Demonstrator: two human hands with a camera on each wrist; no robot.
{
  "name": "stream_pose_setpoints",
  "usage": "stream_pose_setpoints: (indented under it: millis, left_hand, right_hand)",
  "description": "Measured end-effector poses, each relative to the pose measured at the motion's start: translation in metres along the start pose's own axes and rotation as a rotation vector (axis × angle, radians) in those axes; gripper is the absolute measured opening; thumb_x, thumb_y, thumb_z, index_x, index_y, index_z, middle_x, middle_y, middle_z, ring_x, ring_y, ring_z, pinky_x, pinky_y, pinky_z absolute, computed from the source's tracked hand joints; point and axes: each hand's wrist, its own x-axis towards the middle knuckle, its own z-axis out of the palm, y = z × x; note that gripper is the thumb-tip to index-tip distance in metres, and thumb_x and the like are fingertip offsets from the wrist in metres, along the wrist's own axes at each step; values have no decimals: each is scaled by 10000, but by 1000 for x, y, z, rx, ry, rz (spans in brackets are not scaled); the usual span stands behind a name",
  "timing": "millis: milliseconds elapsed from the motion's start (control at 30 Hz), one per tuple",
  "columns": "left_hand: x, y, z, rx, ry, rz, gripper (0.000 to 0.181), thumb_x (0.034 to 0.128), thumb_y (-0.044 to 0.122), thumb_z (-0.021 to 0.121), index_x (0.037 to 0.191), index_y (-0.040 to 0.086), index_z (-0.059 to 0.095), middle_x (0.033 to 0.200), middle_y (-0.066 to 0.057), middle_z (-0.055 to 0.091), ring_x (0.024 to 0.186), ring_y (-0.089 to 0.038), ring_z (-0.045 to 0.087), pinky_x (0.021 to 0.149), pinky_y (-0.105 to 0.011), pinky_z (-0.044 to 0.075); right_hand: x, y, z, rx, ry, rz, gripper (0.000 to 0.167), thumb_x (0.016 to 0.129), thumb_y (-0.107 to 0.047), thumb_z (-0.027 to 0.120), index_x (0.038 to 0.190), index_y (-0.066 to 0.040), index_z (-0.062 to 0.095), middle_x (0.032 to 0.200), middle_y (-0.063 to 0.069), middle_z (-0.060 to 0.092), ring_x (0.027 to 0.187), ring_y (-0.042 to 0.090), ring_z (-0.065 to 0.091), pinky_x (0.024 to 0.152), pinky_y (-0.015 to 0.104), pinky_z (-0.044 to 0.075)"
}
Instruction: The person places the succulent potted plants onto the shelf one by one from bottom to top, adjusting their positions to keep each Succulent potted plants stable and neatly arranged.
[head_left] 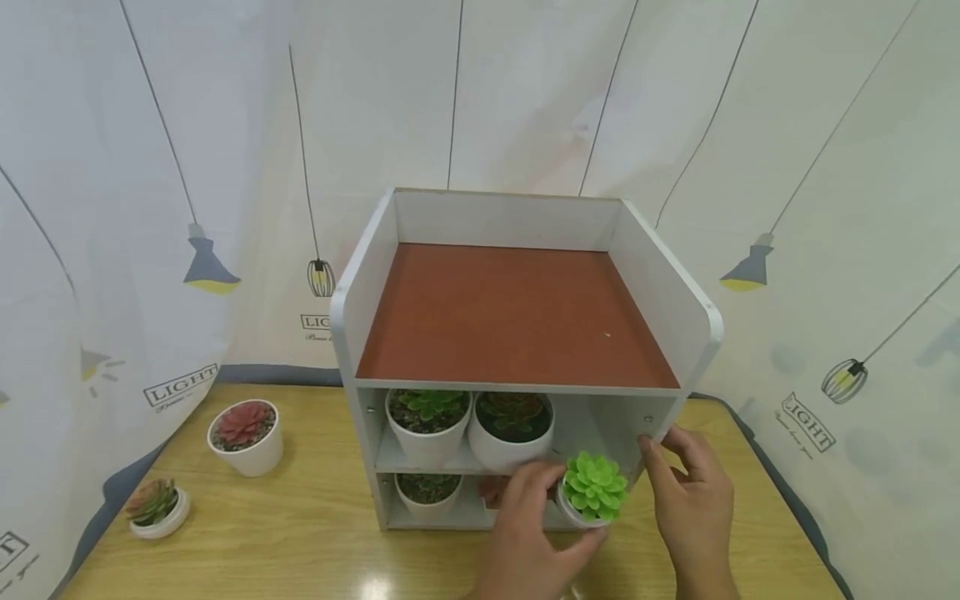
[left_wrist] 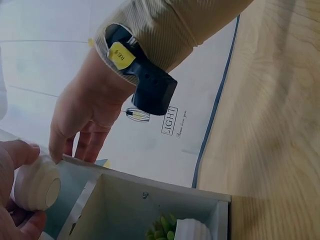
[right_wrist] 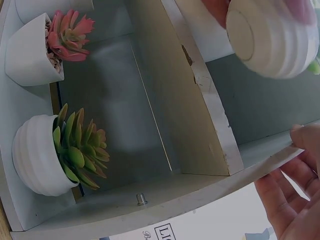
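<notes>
The wooden table (head_left: 300, 533) in front of me carries a white shelf (head_left: 517, 317) with a reddish top, and the right hand (head_left: 693, 500) pinches the edge of its right wall. The left hand (head_left: 528, 542) grips a green plant (head_left: 595, 487) by its pot, at the shelf's near side, toward the right. Over on the left stand a red plant (head_left: 246, 433) and, nearer, a small plant (head_left: 156, 507).
</notes>
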Motion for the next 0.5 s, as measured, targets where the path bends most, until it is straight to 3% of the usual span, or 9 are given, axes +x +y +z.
stream_pose_setpoints:
  millis: [100,233,500]
  left_hand:
    - [1,3,6,15,43,-26,636,818,388,898,1341,177,605,1315,26,596,1196,-129,602,984,-357,598]
    - [3,6,9,-10,9,-90,631,820,380,897,1347,193,605,1313,49,589,1196,-107,592,1003,-365,591]
    - [7,8,15,-67,-14,-117,599,848,344,879,1351,185,596,1305,47,579,1134,-62,570,922,-280,586]
  right_hand:
    - [0,1,1,15,0,-14,246,967,-37,719,1205,-83,759,1092,-139,696,1049,7,666,761,103,603]
    - [0,2,1,39,-5,-26,252,966,-28,716,1208,-84,759,1089,-130,703,1049,16,673,753,113,609]
    - [0,0,1,21,1,-21,244,970,-57,721,1205,-107,765,1098,-129,704,1045,17,671,752,101,600]
